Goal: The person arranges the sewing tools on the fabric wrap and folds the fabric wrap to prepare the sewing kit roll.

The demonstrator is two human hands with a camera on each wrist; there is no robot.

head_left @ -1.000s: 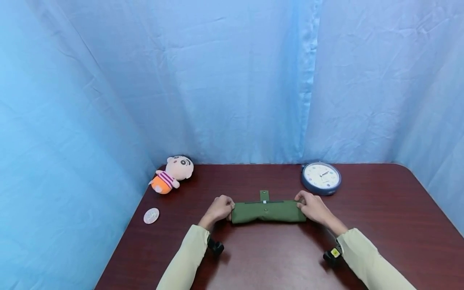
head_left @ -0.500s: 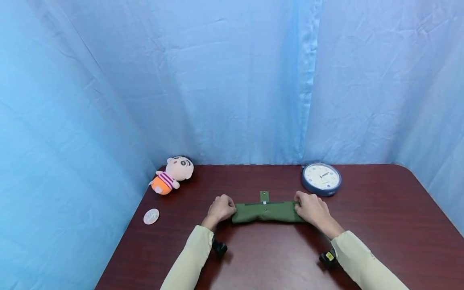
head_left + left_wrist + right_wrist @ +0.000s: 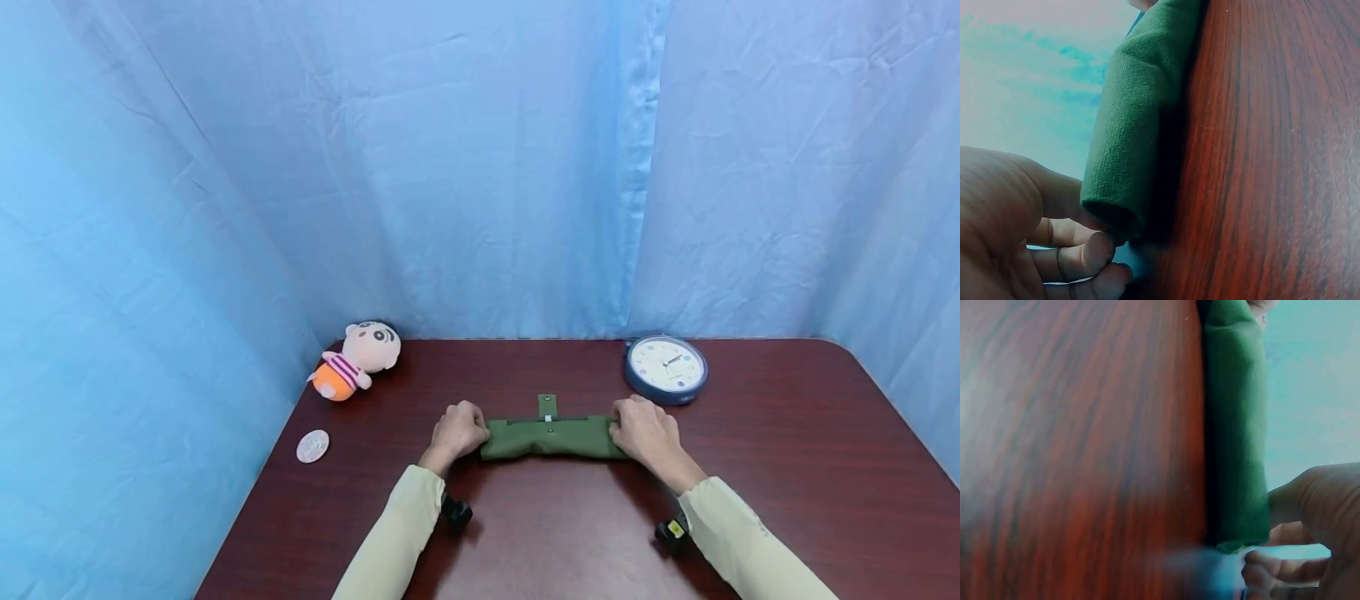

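A folded green fabric pouch point(image 3: 552, 439) lies across the table, long side towards me. Its short snap strap point(image 3: 547, 405) sticks out from the far edge, and a snap stud shows on the front. My left hand point(image 3: 458, 430) grips the left end with curled fingers. At the right end, my right hand point(image 3: 647, 431) holds the fabric and covers the far corner. In the left wrist view, the left fingertips point(image 3: 1099, 250) curl at the rolled end of the pouch point(image 3: 1129, 131). The right wrist view shows the right fingers point(image 3: 1263, 569) bent beside the opposite end.
At the back right of the dark wooden table point(image 3: 540, 533) stands a blue-rimmed clock point(image 3: 666, 368). A plush doll point(image 3: 355, 362) lies at the back left, with a pale round disc point(image 3: 312, 447) nearer me. Blue curtains point(image 3: 480, 167) hang around the table.
Both hands have shifted slightly inward over the pouch's ends, and the right hand covers more of its end. The pouch has stayed in nearly the same place.
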